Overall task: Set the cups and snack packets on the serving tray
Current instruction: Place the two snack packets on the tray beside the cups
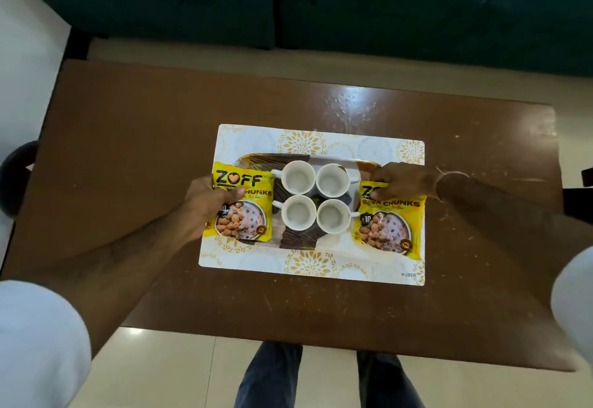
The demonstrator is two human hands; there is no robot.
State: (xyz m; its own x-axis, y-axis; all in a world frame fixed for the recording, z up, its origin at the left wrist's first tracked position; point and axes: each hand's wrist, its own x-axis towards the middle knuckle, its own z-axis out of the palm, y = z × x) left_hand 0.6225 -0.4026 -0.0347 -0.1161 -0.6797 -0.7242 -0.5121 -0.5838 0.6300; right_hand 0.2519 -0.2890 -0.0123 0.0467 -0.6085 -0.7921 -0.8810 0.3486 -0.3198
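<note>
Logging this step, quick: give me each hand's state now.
Left hand: closed on the left snack packet.
Right hand: closed on the top edge of the right snack packet.

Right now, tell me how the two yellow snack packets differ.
The left packet shows its whole ZOFF logo; on the right packet the right hand covers most of it. The left hand grips the left packet at its side edge, the right hand its top. Both are yellow soya chunks packs flanking the four cups.
</note>
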